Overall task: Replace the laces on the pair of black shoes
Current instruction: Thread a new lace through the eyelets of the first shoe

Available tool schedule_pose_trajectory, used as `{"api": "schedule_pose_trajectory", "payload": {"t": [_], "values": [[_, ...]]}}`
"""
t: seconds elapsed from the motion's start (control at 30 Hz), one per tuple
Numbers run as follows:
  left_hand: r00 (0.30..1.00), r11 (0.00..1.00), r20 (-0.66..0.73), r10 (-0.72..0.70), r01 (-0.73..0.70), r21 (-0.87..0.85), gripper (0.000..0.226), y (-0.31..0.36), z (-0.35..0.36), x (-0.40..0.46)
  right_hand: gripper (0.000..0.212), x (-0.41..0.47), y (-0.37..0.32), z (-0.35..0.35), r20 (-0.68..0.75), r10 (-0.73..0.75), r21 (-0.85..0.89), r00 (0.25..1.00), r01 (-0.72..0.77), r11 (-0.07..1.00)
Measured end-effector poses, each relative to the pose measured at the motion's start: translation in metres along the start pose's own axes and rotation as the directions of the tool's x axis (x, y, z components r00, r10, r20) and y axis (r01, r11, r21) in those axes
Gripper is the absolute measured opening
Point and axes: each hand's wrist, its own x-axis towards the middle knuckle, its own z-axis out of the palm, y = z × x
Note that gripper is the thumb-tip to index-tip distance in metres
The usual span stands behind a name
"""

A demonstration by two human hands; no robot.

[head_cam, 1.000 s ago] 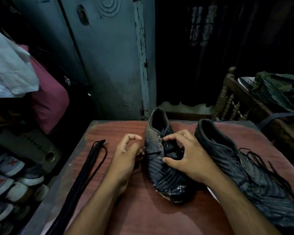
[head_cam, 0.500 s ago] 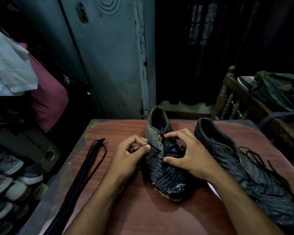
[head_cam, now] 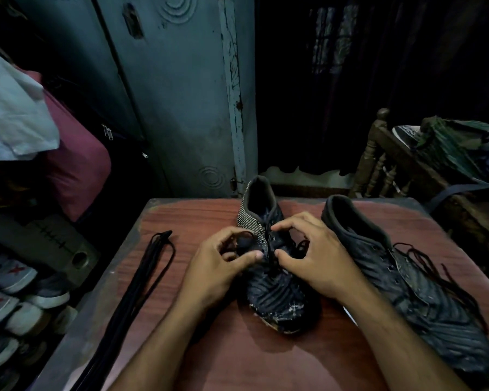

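Two black shoes lie on a reddish wooden table (head_cam: 198,215), toes toward me. The left shoe (head_cam: 277,300) has a striped side and a scuffed toe. My left hand (head_cam: 220,269) curls at its left side and pinches a black lace end there. My right hand (head_cam: 314,261) rests over the shoe's lace area, thumb and forefinger curled at the eyelets, seemingly pinching the lace. The right shoe (head_cam: 412,286) lies apart with loose dark laces (head_cam: 424,258) spilling over it. A bundle of long black laces (head_cam: 141,283) lies along the table's left edge.
A blue-grey metal cupboard door (head_cam: 164,94) stands behind the table. Stacked shoes (head_cam: 9,309) and a maroon bag (head_cam: 74,162) fill the left side. A wooden chair (head_cam: 378,162) with clothes stands at the right.
My left hand has moved right, from beside the shoe onto its lace area, drawing the lace with it. My right hand has stayed on the shoe. The view has shifted slightly.
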Motion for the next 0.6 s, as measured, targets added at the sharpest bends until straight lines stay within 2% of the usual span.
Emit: {"api": "schedule_pose_trajectory", "payload": {"t": [0.07,0.13,0.23,0.3,0.37,0.47,0.53,0.6], "values": [[1.000,0.983,-0.011,-0.001,0.003,0.186,0.030,-0.002,-0.002,0.000,0.031,-0.001,-0.005,0.002,-0.027,-0.039,-0.051,0.999,0.038,0.998],[0.998,0.929,-0.042,0.042,-0.024,0.370,0.021,-0.006,-0.005,0.000,0.033,-0.002,-0.005,0.004,-0.021,-0.037,-0.076,0.999,0.036,0.996],[0.990,0.907,-0.072,0.119,-0.079,0.414,0.009,-0.009,-0.009,0.003,0.035,0.000,0.002,0.002,-0.006,0.021,-0.020,1.000,-0.022,1.000],[0.990,0.948,-0.067,0.126,-0.100,0.303,0.013,-0.007,-0.007,0.003,0.031,0.002,0.006,0.002,-0.041,0.070,0.075,0.997,-0.067,0.995],[0.996,0.998,-0.072,0.047,-0.043,0.045,0.017,-0.003,-0.004,0.002,0.033,0.004,0.006,0.004,-0.043,0.171,0.242,0.984,-0.156,0.958],[0.994,0.955,-0.054,-0.097,0.078,-0.286,0.018,0.010,-0.002,0.000,0.039,0.007,0.009,0.004,-0.019,0.291,0.420,0.956,-0.257,0.871],[0.985,0.917,-0.057,-0.160,0.127,-0.378,0.020,0.014,-0.001,0.000,0.040,0.007,0.010,0.004,-0.004,0.314,0.463,0.949,-0.277,0.842],[0.971,0.916,-0.110,-0.210,0.156,-0.369,0.023,0.013,0.000,0.000,0.042,0.007,0.012,0.005,0.002,0.316,0.482,0.949,-0.277,0.831]]}}
